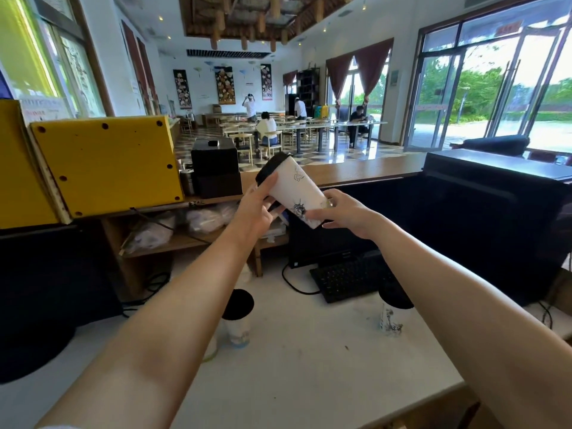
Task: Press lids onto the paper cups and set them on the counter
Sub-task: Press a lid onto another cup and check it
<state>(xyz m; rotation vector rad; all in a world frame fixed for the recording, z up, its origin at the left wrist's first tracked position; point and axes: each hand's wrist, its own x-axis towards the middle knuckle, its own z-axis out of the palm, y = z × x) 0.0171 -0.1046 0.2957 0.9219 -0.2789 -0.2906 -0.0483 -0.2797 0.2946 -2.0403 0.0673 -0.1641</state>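
Observation:
I hold a white paper cup [297,188] with dark drawings up in front of me, tilted, its black lid [268,168] pointing up and to the left. My left hand [258,209] grips it near the lid end, thumb along the rim. My right hand [343,213] holds the bottom end. Two more lidded cups stand upright on the white counter [309,366] below: one [237,317] under my left forearm, one [392,314] beside my right forearm.
A black keyboard [353,278] and a computer box [322,239] sit behind the cups, a large dark monitor [483,230] to the right. A yellow box [105,165] stands at left above a wooden shelf [173,239] with plastic bags. People sit far off in the dining hall.

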